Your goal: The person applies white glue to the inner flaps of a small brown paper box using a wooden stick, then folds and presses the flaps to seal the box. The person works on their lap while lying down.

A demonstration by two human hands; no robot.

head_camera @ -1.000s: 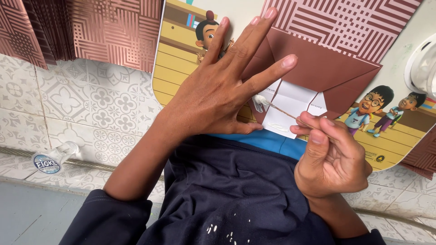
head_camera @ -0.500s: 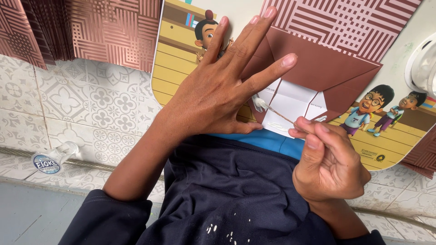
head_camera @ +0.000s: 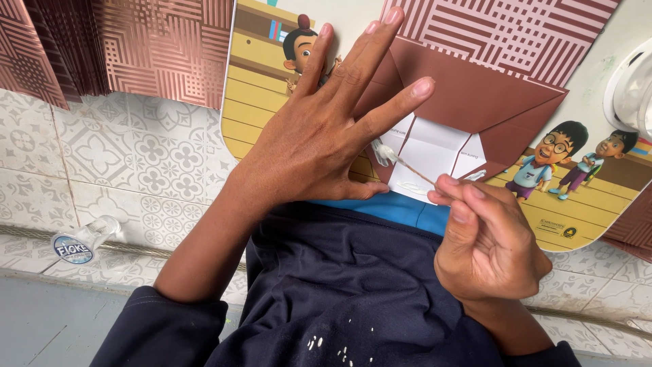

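Note:
My left hand (head_camera: pixel 319 129) lies flat with fingers spread on a brown folded paper envelope (head_camera: pixel 475 95), pressing it onto a cartoon-printed lap board (head_camera: pixel 258 102). My right hand (head_camera: pixel 485 245) pinches a thin wooden stick (head_camera: pixel 414 170) whose white, glue-covered tip touches the left edge of the white inner flap (head_camera: pixel 435 153) of the envelope, right beside my left thumb.
Stacks of brown patterned paper sheets (head_camera: pixel 136 47) lie at the upper left and more patterned paper (head_camera: pixel 502 34) at the top right on a patterned tile floor (head_camera: pixel 122 170). A small glue bottle (head_camera: pixel 85 241) lies at the left. A white object (head_camera: pixel 631 88) sits at the right edge.
My right hand has slid the stick's tip leftward along the white flap toward my left thumb. My left hand stays pressed in the same place.

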